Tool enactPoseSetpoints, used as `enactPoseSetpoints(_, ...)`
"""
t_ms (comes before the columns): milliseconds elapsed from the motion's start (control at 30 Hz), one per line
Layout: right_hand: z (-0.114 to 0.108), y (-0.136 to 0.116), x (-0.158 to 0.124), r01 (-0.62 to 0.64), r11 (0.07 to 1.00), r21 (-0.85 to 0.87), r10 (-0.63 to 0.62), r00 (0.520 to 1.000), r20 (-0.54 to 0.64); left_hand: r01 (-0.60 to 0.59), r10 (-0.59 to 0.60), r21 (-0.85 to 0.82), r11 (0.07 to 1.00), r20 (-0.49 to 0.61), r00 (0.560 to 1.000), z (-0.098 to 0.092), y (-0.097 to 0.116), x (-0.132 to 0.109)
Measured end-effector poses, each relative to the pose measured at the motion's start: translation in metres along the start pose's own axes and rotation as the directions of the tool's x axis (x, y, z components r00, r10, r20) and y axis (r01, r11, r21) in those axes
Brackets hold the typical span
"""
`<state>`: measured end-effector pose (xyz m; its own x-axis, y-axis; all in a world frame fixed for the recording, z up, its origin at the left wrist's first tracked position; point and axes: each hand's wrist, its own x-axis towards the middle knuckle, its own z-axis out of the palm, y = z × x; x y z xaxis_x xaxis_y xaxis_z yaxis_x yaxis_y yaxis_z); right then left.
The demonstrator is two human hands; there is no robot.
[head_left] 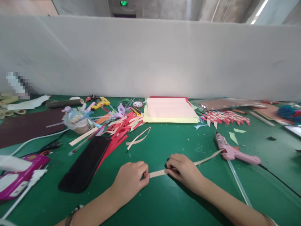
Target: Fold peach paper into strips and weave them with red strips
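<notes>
A pale peach paper strip point(157, 173) stretches between my two hands, just above or on the green table. My left hand point(131, 177) is closed, pinching one end of the strip between thumb and fingers. Farther along it, my right hand point(184, 171) grips the same strip with curled fingers. Past that hand the strip's tail curves up to a pink hot glue gun point(228, 149), which lies on its side with a clear glue stick point(240, 183) in it. Another strip, bent into a loop point(139, 138), lies ahead of my left hand.
A black phone-like slab point(86, 164) and a magenta power strip point(25, 172) lie to the left. Red paper strips point(122, 125) pile up behind. Stacked paper sheets point(170, 108) lie at the back, with woven red-and-white paper pieces point(227, 117) to their right. A white partition point(150, 56) borders the table.
</notes>
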<state>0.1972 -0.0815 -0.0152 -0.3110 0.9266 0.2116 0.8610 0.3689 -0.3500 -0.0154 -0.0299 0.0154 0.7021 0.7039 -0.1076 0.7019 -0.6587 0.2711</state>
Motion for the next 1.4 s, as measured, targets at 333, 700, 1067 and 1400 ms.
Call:
enactPoseSetpoints(333, -0.001, 0.0, -0.003, 0.04, 0.999, 0.017, -0.04, 0.998, -0.039, -0.268, 0.269, 0.023, 0.963, -0.03, 0.963, 0.004, 0.018, 0.009)
enactPoseSetpoints(700, -0.006, -0.001, -0.005, 0.052, 0.994, 0.091, -0.049, 0.998, -0.034, -0.165, 0.163, -0.017, 0.986, -0.069, 0.984, 0.009, 0.016, 0.01)
enactPoseSetpoints(1067, 0.0, 0.007, -0.008, 0.001, 1.0, -0.022, -0.002, 0.999, -0.047, -0.164, 0.182, 0.177, 0.97, -0.089, 0.979, 0.014, 0.016, 0.011)
enactPoseSetpoints(1400, 0.002, 0.01, -0.006, 0.017, 0.998, -0.056, -0.018, 1.0, -0.018, -0.112, 0.113, 0.153, 0.982, -0.001, 0.994, 0.01, 0.018, 0.013)
